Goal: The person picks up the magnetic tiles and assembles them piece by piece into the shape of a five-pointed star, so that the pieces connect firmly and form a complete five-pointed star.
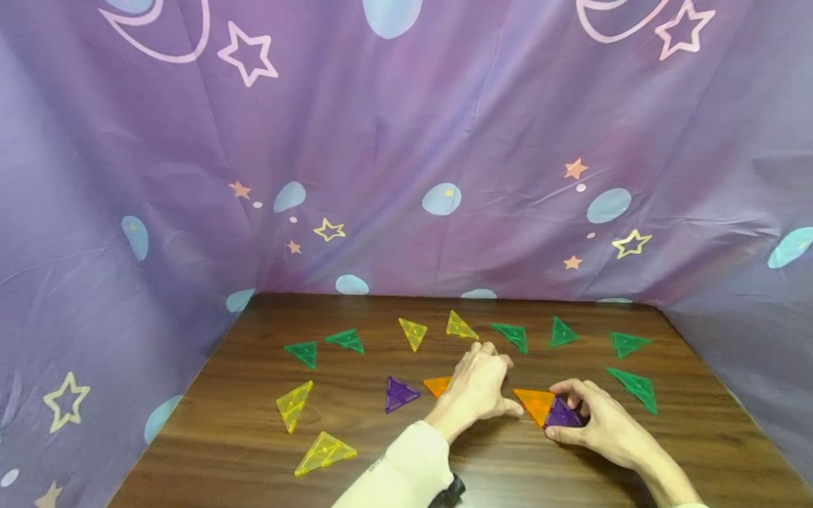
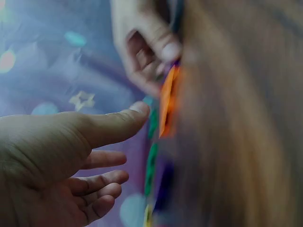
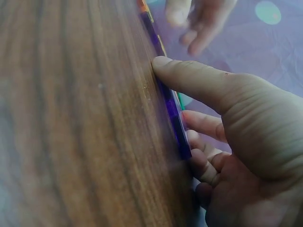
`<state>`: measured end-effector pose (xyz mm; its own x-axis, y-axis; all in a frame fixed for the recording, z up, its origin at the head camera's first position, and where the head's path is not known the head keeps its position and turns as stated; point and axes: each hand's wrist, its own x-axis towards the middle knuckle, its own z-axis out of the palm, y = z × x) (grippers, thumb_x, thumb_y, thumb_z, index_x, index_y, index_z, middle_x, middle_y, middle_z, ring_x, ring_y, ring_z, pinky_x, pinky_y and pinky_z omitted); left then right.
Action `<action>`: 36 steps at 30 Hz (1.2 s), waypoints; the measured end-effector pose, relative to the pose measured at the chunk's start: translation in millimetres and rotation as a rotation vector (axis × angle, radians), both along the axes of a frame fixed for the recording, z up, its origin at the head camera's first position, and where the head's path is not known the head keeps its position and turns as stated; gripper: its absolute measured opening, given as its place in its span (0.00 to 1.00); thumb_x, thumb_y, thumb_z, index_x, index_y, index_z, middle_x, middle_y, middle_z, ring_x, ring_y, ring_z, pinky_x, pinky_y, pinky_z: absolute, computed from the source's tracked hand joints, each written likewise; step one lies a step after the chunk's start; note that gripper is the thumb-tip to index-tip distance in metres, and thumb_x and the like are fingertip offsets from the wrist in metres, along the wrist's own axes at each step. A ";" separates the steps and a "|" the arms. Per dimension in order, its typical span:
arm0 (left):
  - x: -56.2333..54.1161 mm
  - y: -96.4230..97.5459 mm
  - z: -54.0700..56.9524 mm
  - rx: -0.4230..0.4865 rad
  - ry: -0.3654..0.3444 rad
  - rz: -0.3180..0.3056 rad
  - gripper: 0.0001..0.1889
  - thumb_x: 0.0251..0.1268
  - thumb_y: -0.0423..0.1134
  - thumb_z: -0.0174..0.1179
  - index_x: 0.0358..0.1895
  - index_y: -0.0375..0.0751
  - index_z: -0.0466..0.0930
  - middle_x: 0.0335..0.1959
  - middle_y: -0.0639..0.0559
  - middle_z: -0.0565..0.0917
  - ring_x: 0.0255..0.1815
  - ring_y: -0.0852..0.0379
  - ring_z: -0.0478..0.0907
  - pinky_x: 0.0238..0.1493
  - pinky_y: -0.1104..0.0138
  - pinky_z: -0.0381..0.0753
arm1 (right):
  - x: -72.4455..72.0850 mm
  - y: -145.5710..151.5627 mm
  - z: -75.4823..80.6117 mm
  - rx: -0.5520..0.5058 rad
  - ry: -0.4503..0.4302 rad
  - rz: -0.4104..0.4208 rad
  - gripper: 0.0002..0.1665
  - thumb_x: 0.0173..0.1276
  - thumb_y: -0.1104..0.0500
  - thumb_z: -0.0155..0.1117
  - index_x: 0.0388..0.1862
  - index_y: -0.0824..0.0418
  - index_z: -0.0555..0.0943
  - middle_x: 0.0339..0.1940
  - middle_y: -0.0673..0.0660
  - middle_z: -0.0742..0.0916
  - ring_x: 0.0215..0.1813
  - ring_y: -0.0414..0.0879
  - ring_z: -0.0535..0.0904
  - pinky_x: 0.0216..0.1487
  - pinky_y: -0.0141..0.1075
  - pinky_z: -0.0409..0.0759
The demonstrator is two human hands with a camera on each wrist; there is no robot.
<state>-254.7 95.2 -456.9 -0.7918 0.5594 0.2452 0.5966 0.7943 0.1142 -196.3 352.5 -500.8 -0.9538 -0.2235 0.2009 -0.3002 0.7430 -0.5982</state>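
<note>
Between the thumb and fingers of my right hand (image 1: 603, 421) is a purple triangular tile (image 1: 562, 415), flat at the table. An orange triangular tile (image 1: 533, 402) lies edge to edge with it on the left. In the right wrist view my thumb presses the near edge of the purple tile (image 3: 179, 132). My left hand (image 1: 478, 386) hovers to the left with thumb out and nothing in its fingers. It partly hides a second orange tile (image 1: 437, 385). Left of that lies another purple tile (image 1: 399, 394). The left wrist view is blurred.
Green triangular tiles (image 1: 562, 334) lie along the back and right of the brown wooden table (image 1: 235, 437), with more at the back left. Yellow tiles (image 1: 325, 452) lie at the front left and back middle. A purple patterned cloth (image 1: 381, 148) hangs around the table.
</note>
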 end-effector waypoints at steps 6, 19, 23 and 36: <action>-15.6 -47.0 5.5 0.043 -0.063 0.043 0.36 0.51 0.61 0.88 0.63 0.50 0.91 0.58 0.54 0.89 0.57 0.53 0.81 0.65 0.64 0.82 | -6.6 0.5 -2.0 -0.031 -0.030 -0.002 0.38 0.59 0.47 0.92 0.62 0.59 0.83 0.43 0.53 0.77 0.40 0.41 0.71 0.37 0.33 0.71; -25.1 -49.6 -15.4 -0.001 -0.054 -0.115 0.36 0.57 0.59 0.86 0.66 0.45 0.90 0.58 0.53 0.90 0.59 0.57 0.82 0.68 0.71 0.78 | -25.3 -5.5 -2.3 -0.083 -0.084 -0.019 0.38 0.58 0.49 0.92 0.60 0.61 0.80 0.42 0.54 0.76 0.37 0.40 0.72 0.37 0.34 0.71; -26.2 -47.9 -14.2 0.013 -0.029 -0.128 0.32 0.59 0.58 0.85 0.63 0.46 0.91 0.55 0.54 0.91 0.58 0.57 0.82 0.67 0.71 0.79 | -28.0 -5.5 1.9 -0.060 -0.047 -0.024 0.38 0.58 0.48 0.92 0.59 0.61 0.80 0.42 0.53 0.76 0.37 0.40 0.72 0.37 0.33 0.71; -21.2 -35.5 -15.6 0.033 -0.064 -0.148 0.23 0.62 0.53 0.83 0.57 0.49 0.94 0.43 0.57 0.90 0.49 0.58 0.82 0.56 0.73 0.81 | -22.9 -7.5 2.4 -0.050 -0.056 -0.050 0.39 0.57 0.45 0.92 0.58 0.60 0.80 0.42 0.53 0.78 0.38 0.42 0.72 0.38 0.34 0.71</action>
